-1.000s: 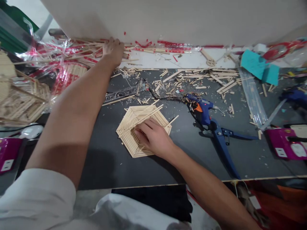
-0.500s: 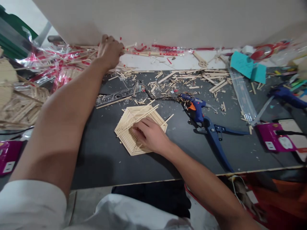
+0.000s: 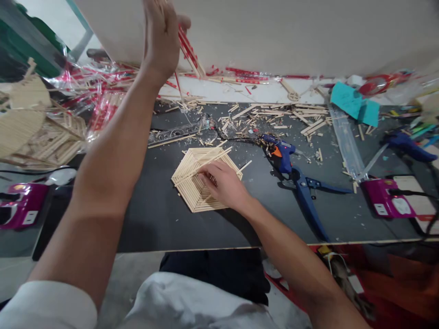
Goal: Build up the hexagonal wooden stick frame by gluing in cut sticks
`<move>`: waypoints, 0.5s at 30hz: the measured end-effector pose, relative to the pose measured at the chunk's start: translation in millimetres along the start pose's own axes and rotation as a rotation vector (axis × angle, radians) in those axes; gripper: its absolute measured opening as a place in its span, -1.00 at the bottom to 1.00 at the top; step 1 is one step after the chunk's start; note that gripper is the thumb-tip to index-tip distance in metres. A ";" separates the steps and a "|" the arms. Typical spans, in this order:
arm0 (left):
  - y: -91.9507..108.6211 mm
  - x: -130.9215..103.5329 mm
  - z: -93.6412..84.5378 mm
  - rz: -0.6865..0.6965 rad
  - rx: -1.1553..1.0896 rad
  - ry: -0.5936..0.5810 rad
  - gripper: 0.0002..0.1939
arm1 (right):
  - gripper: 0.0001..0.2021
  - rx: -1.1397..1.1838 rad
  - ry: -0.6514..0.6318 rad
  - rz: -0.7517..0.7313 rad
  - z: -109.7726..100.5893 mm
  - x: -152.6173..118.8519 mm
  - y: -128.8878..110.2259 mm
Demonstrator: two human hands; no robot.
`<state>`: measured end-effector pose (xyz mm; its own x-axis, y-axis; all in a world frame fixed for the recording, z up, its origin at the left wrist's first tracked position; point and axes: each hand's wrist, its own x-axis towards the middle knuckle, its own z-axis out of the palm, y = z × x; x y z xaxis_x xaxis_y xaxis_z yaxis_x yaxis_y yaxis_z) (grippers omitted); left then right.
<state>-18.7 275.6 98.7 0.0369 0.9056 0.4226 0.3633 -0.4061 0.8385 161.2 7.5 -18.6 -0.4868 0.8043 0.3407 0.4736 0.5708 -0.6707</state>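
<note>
Raised above the back of the table, my left hand (image 3: 161,43) is closed around a bundle of wooden sticks in red-printed clear wrapping (image 3: 192,52). The bundle slants down to the right; the fingertips are cut off by the top edge. My right hand (image 3: 228,183) rests over the middle of a hexagonal piece built of layered wooden sticks (image 3: 192,194), which lies flat on the dark table. Its fingers are curled and drawn together; what sits between them is hidden. A few loose sticks lie across the hexagon, some jutting past its edge.
Right of the hexagon lie a blue glue gun (image 3: 283,153) and a large blue cutter (image 3: 308,198). Stick offcuts (image 3: 260,116) litter the back. Red-printed wrappers (image 3: 106,107) and stick-built pieces (image 3: 58,141) crowd the left. Magenta power blocks (image 3: 387,198) stand at both sides.
My left hand has risen from the back edge of the table, lifting the wrapped stick bundle with it. My right hand stays on the hexagon. The view has shifted slightly.
</note>
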 end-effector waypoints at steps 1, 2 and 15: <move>-2.9 -1.7 -0.2 0.003 -0.032 0.096 -0.49 | -0.80 0.000 0.007 -0.004 -0.3 0.2 0.7; -4.3 -5.2 -0.4 0.004 -0.062 0.177 -0.51 | -0.82 0.001 0.019 -0.002 -1.0 0.5 1.1; 99.2 -157.1 27.3 -0.111 -0.322 -0.207 -0.85 | -0.64 0.210 0.409 0.105 -23.2 6.3 -3.1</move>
<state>36.9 96.4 106.1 0.2127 0.9384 0.2724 0.0667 -0.2921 0.9541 173.7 14.6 0.9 -0.0953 0.8790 0.4672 0.3255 0.4711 -0.8198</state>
